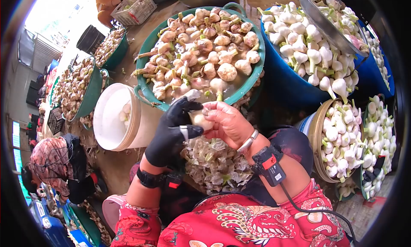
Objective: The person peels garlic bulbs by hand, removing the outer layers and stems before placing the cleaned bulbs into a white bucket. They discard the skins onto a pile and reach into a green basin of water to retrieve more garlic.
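My left hand, in a black glove with a white band round one finger, is closed on a pale garlic bulb. The bare fingers of my right hand pinch at the same bulb from the other side, covering part of it. Just beyond both hands stands a green tub of unpeeled garlic bulbs, some lying in cloudy water. Below my hands, a heap of loose garlic skins gathers at my lap.
At left stands a white bucket with a few pale bulbs inside. Cleaned garlic fills a blue barrel and a bucket at right. More green tubs of garlic line the left. Another person bends at lower left.
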The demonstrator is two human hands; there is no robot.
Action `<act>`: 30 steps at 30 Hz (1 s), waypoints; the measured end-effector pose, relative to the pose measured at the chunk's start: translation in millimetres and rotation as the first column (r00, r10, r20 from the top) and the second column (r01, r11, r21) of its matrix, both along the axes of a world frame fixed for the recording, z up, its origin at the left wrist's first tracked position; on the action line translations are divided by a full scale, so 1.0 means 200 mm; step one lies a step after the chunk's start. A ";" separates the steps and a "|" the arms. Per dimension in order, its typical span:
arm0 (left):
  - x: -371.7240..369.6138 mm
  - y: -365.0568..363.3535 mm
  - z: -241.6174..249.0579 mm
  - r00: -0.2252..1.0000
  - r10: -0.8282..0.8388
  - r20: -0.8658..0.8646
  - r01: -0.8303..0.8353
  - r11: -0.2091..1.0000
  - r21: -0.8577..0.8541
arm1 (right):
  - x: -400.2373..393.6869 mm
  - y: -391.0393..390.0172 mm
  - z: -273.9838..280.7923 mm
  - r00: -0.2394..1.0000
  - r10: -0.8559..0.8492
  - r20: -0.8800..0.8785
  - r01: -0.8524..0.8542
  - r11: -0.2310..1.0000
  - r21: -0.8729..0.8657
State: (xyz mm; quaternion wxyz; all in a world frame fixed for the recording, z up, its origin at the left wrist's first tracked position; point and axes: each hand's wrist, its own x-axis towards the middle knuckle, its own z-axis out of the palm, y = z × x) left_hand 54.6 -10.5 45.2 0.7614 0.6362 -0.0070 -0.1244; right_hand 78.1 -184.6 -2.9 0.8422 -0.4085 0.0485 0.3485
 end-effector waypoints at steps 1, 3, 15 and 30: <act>-0.03 0.01 0.01 0.998 0.047 -0.046 -0.054 0.987 -0.153 | 0.00 0.01 -0.01 1.000 -0.004 0.009 0.004 1.000 0.030; -0.05 0.10 -0.07 0.985 0.100 -0.138 -0.120 0.983 -0.142 | 0.01 0.01 0.00 1.000 -0.002 0.028 0.001 0.999 0.038; -0.06 0.08 -0.22 0.989 0.104 -0.107 -0.123 0.974 -0.189 | 0.00 0.21 -0.06 0.903 -0.170 0.394 0.244 0.959 -0.144; -0.06 0.04 -0.32 0.981 0.186 -0.061 -0.193 0.971 -0.141 | -0.02 0.14 -0.06 0.550 0.073 0.832 0.624 0.626 -0.468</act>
